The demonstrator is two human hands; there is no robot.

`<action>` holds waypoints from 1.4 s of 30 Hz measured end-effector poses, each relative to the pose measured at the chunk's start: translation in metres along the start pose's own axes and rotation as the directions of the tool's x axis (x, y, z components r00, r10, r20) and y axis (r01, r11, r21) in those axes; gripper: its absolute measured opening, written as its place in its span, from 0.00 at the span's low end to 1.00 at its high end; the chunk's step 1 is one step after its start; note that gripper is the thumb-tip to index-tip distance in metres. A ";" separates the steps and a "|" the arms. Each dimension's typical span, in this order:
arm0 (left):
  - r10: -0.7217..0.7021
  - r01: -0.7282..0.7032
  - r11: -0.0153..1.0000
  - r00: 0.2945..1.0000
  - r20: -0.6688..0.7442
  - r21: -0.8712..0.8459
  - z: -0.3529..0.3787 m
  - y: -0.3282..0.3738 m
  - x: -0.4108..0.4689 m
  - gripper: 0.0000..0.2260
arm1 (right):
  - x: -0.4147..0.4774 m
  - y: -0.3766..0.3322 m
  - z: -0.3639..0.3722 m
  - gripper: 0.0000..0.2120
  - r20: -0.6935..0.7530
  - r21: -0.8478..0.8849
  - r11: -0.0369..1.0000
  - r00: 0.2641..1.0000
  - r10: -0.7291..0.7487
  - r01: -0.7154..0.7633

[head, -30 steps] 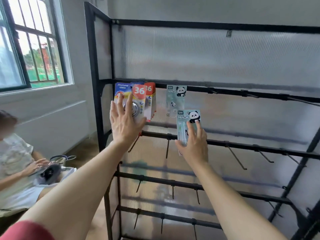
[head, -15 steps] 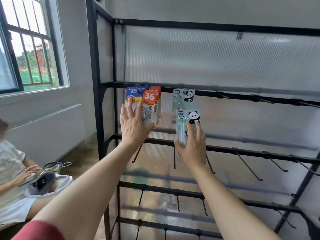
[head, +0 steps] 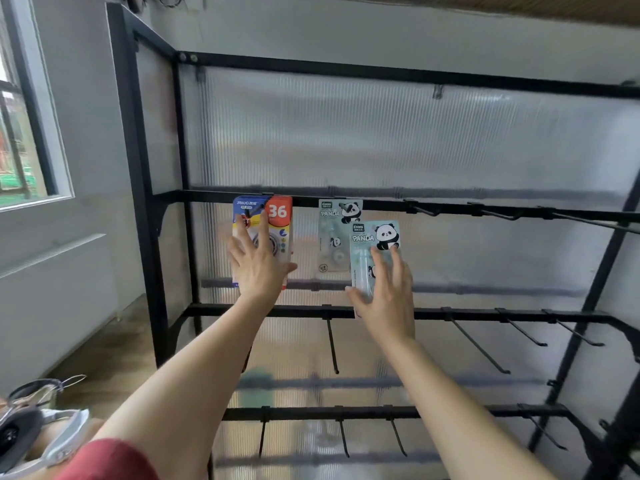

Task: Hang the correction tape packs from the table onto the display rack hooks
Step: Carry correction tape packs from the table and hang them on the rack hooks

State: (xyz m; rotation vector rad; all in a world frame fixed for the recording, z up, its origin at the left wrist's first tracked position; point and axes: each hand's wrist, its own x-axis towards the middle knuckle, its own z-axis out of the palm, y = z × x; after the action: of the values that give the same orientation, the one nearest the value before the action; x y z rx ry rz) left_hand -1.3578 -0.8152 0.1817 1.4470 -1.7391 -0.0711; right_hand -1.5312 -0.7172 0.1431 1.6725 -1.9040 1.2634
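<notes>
Left of centre, the left hand [head: 258, 271] presses the 36 pack [head: 280, 216]. The right hand [head: 386, 296] holds 1 panda pack [head: 377, 237] at centre.

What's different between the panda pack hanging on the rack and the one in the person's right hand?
The hanging pack dangles from the upper rail, untouched; the held pack is gripped by the right hand, on no hook yet. The held pack sits lower and to the right, overlapping the hanging pack's edge, and looks bigger. Both are pale mint cards showing a panda and the word PANDA.
</notes>
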 end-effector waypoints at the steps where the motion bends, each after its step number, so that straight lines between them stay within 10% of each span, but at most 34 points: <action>1: 0.011 -0.012 1.000 1.000 -0.008 -0.002 0.001 -0.001 0.001 0.48 | 0.001 0.000 0.000 0.36 -0.012 0.000 1.000 1.000 0.000 0.000; 14: 0.250 -0.241 0.960 0.967 -0.052 0.141 0.000 -0.038 -0.035 0.43 | -0.004 -0.020 0.003 0.35 -0.041 -0.100 0.990 0.994 -0.104 0.100; 42: 0.307 -0.298 0.947 0.950 -0.063 0.117 0.000 -0.046 -0.027 0.38 | 0.053 -0.028 0.036 0.38 0.134 -0.176 0.984 0.990 0.037 -0.013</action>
State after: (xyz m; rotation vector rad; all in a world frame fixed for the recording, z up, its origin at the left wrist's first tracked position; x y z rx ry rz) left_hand -1.3227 -0.8080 0.1423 1.2218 -1.9012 0.2442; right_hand -1.5091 -0.7762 0.1722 1.6870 -2.0545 0.9802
